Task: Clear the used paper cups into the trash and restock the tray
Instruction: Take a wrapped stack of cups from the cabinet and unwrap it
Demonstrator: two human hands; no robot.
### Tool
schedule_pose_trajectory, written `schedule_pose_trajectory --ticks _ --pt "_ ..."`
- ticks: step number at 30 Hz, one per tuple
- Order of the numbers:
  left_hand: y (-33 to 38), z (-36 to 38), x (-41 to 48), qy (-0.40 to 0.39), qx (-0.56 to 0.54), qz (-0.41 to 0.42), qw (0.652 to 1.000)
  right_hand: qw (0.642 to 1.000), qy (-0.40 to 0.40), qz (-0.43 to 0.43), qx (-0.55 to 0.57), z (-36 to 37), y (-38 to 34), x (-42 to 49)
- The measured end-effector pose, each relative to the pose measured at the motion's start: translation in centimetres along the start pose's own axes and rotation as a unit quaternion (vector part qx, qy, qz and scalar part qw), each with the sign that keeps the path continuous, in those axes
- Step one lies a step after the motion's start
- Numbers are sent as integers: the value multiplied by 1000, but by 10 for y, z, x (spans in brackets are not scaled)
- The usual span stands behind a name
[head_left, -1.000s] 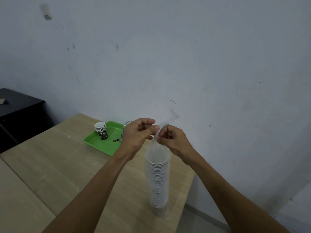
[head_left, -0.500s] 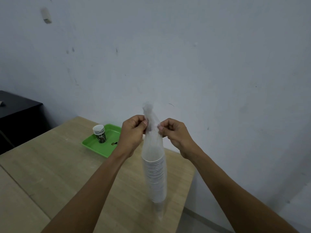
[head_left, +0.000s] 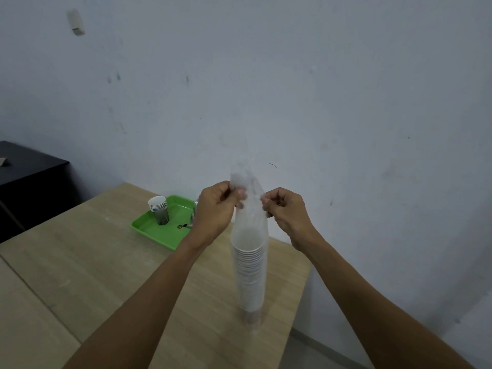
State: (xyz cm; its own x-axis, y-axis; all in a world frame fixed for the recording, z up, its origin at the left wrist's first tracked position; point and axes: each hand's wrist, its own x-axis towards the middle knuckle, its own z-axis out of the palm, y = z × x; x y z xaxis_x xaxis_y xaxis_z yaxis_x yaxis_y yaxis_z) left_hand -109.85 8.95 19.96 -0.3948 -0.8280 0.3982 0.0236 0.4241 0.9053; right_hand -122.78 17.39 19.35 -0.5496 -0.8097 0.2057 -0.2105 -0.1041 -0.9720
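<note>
Both hands are working near the middle of the view, close together but not touching. Each is pinching the loose top of a clear plastic sleeve between thumb and curled fingers. The left hand is gripping the film at nine o'clock of the sleeve's neck, and the right hand is gripping it at three o'clock. The crumpled end of the film is sticking up between them toward twelve o'clock.

Inside the sleeve, a tall stack of white paper cups is hanging upright from the hands toward six o'clock, its open mouth facing up. Its lower end is sitting over the near right part of the wooden counter, and whether it is touching the wood cannot be told.

At about ten o'clock from the sleeve, a green tray is lying on the counter near the far edge by the wall. A short stack of cups is standing in the tray's far left part. A small ring-shaped thing is lying on the tray floor at three o'clock of that stack. A shiny object at the tray's right edge is mostly hidden behind the left hand. A dark cabinet is standing at nine o'clock, beyond the counter.
</note>
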Motion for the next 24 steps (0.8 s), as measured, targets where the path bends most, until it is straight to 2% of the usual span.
schedule_pose_trajectory --ticks 4,9,12,15,19,24 --pt "-4 -2 0 17 -51 -14 998 1000 27 -2 -1 -7 4 1" --pt "-12 -5 -5 35 -74 34 996 999 52 -5 15 -10 10 -1" --pt "-14 -5 -4 53 -107 36 992 997 72 -11 35 -14 15 -4" --pt "-31 2 -12 -23 -95 12 995 998 53 11 45 -14 26 -11" --pt "-86 9 -36 -128 10 -60 990 998 5 49 40 -9 56 -30" --pt "-113 25 -59 -148 -20 -61 987 994 -66 63 62 1 82 -46"
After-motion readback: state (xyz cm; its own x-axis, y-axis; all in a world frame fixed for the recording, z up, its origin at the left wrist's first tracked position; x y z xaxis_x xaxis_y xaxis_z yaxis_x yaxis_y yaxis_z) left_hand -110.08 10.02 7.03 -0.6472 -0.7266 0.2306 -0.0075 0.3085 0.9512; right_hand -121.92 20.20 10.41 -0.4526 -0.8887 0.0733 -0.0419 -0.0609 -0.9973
